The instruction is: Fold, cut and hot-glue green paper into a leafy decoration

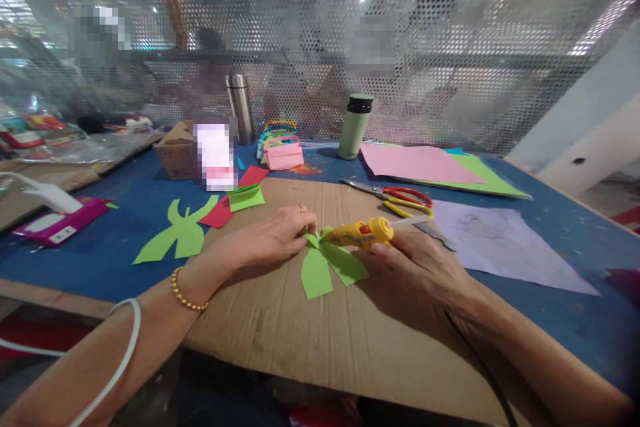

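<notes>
A yellow glue gun point(363, 233) with a clear stick at its back is gripped in my right hand point(420, 260). Its nozzle meets the top of a green paper cutout point(317, 273), whose two flaps spread out on the cardboard sheet point(280, 320). My left hand point(283, 233) is at the upper left of that cutout, fingers pinched on its top edge. Another green cutout point(175, 230) lies to the left on the blue table. Near the cardboard's upper left corner are a folded green piece point(247, 197) and red paper point(217, 212).
Scissors point(407, 197) and pliers-like yellow handles lie beyond my right hand. Purple paper point(510, 247) and pink paper point(420, 163) are at the right. Behind stand a green bottle point(354, 130), steel flask point(242, 110), small pink basket point(283, 155) and cardboard box point(175, 153). A power strip point(65, 223) is left.
</notes>
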The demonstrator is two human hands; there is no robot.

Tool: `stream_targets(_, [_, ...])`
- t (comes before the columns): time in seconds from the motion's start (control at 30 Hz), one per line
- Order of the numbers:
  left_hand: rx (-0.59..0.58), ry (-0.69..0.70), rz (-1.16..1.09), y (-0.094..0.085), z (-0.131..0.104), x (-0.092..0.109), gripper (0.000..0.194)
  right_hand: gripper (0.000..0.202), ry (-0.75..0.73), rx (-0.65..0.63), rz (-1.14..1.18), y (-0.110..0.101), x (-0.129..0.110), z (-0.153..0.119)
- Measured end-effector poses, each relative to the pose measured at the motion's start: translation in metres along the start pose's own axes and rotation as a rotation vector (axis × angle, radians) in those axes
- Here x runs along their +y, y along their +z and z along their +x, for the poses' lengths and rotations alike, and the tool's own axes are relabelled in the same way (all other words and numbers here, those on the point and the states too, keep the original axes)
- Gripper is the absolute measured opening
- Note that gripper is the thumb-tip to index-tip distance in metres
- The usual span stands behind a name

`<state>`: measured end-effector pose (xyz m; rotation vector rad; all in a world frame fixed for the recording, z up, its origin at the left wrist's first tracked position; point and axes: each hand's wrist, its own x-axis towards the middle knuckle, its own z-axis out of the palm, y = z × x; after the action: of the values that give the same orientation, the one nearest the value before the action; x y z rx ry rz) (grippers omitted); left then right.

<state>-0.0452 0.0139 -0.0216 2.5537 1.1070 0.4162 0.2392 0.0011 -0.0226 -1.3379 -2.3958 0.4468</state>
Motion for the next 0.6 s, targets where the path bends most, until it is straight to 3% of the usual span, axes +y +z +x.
stream_targets(0.4, [-0.004,0.004,0.041,0.002,0.001,-0.004,0.009,0.047,-0.033,-0.025,0.073,-0.002,-0.013,0.000])
stream_targets(0.6, [-0.002,-0.002,0.030,0.003,0.001,-0.004,0.008,0.050,-0.025,-0.048,0.032,-0.003,-0.008,-0.001])
